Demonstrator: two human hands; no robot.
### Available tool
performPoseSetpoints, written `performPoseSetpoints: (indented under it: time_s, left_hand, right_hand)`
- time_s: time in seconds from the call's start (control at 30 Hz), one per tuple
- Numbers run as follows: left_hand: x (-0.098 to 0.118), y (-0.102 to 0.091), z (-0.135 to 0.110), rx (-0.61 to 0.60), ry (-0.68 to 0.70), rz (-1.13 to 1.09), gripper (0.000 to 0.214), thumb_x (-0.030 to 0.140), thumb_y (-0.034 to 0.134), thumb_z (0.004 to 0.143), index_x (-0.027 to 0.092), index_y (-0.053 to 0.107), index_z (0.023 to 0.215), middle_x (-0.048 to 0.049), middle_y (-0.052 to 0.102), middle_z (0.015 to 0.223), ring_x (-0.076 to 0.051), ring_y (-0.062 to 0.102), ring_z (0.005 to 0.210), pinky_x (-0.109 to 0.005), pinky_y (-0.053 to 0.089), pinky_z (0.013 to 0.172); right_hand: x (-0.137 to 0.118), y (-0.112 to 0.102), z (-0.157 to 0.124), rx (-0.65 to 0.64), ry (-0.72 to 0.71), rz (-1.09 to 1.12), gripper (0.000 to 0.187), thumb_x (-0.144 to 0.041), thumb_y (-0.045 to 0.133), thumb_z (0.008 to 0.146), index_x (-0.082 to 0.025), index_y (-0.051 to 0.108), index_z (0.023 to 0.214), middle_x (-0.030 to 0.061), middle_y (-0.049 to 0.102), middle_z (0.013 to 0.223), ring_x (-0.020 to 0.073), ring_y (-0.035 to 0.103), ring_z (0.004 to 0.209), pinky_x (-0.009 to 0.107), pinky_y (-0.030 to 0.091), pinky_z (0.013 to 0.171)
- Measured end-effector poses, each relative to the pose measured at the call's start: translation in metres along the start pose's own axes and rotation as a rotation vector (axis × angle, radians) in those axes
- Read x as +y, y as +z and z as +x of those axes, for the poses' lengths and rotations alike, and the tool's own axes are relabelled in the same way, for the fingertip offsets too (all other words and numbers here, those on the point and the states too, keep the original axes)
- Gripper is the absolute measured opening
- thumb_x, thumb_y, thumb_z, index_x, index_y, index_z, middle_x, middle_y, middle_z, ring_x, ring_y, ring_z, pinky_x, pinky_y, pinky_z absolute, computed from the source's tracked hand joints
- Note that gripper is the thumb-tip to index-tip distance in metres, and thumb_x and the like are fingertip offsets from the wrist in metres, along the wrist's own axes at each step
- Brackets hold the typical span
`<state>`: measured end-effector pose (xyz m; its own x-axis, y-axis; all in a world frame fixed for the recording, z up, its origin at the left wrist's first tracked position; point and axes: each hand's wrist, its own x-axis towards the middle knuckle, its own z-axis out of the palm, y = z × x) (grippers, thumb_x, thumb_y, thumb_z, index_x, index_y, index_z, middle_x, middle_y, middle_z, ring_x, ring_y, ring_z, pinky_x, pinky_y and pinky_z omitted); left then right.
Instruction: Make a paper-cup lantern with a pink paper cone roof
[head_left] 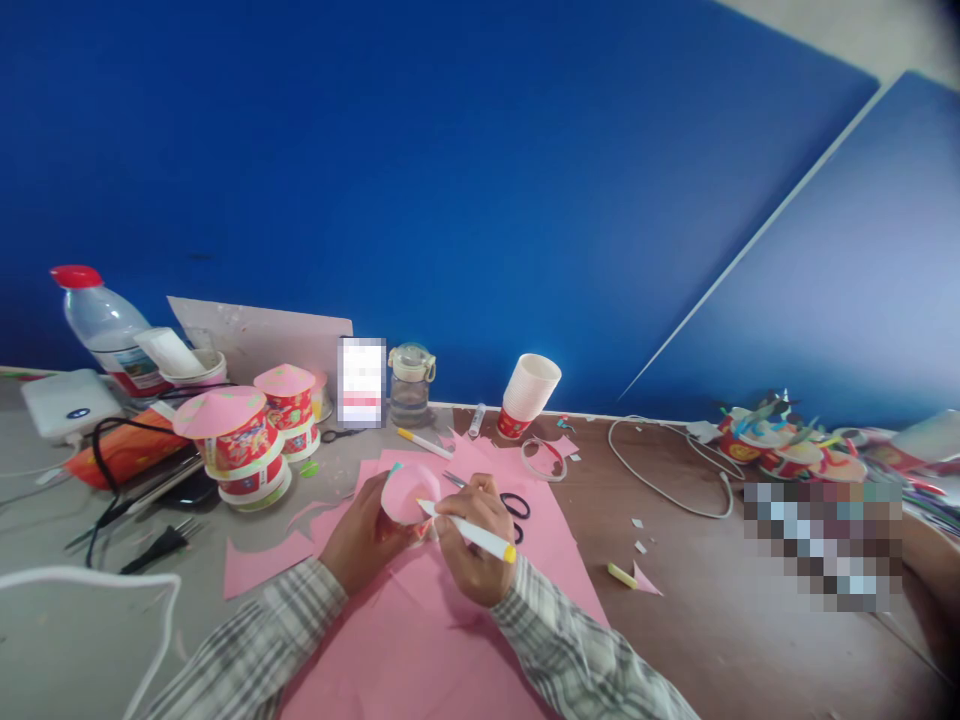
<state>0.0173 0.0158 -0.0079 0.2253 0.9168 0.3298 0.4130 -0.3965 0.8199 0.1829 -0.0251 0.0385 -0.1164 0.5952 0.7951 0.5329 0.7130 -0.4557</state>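
Note:
My left hand [367, 535] is wrapped round a small paper cup topped by a pink paper disc [405, 490]. Most of the cup is hidden by the fingers; a little red shows below the disc. A white marker with a yellow end [480, 538] is pinched in my right hand [476, 560], its tip at the disc's right part. Whether the tip touches the paper I cannot tell. Both hands are over large pink paper [390, 660]. Scissors [515, 510] with black handles lie just right of my right hand, partly covered by it.
Cups with pink cone tops [240, 440] stand at the left. Behind are a water bottle [410, 385] and stacked paper cups [531, 390]. A second marker [424, 443] lies beyond my hands. At the right are a cable [660, 490], decorated cups [787, 455] and a person's arm [926, 560].

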Motion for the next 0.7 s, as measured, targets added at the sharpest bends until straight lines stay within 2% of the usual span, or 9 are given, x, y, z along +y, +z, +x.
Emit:
performPoseSetpoints:
  time_s: [0.33,0.5,0.7]
  left_hand:
    - [-0.0013,-0.0004,0.0000,0.013,0.036,0.040,0.069,0.037,0.072,0.050,0.025,0.043,0.111,-0.0068,0.057,0.106,-0.026,0.052,0.099,-0.042,0.046,0.084]
    - [0.0011,-0.0008,0.0000,0.010,0.005,0.018,0.069,0.038,0.072,0.050,0.026,0.043,0.111,-0.0066,0.059,0.103,-0.027,0.055,0.095,-0.042,0.048,0.080]
    - [0.0012,-0.0006,0.0001,0.003,-0.033,0.011,0.062,0.038,0.072,0.051,0.027,0.046,0.106,-0.0052,0.057,0.102,-0.026,0.055,0.094,-0.040,0.050,0.076]
  right_hand:
    - [0.0015,0.0032,-0.0048,-0.003,-0.019,0.051,0.011,-0.013,0.057,0.074,-0.021,0.059,0.081,-0.0031,0.067,0.064,0.0129,0.056,0.050,0.034,0.042,0.064]
    - [0.0012,0.0006,-0.0028,-0.012,-0.006,0.041,0.009,-0.014,0.055,0.074,-0.022,0.059,0.076,-0.0037,0.065,0.061,0.0126,0.055,0.048,0.034,0.042,0.064]
    - [-0.0023,-0.0063,0.0039,0.032,0.081,0.087,0.011,-0.015,0.051,0.074,-0.021,0.059,0.069,-0.0042,0.060,0.055,0.0116,0.049,0.045,0.033,0.043,0.060]
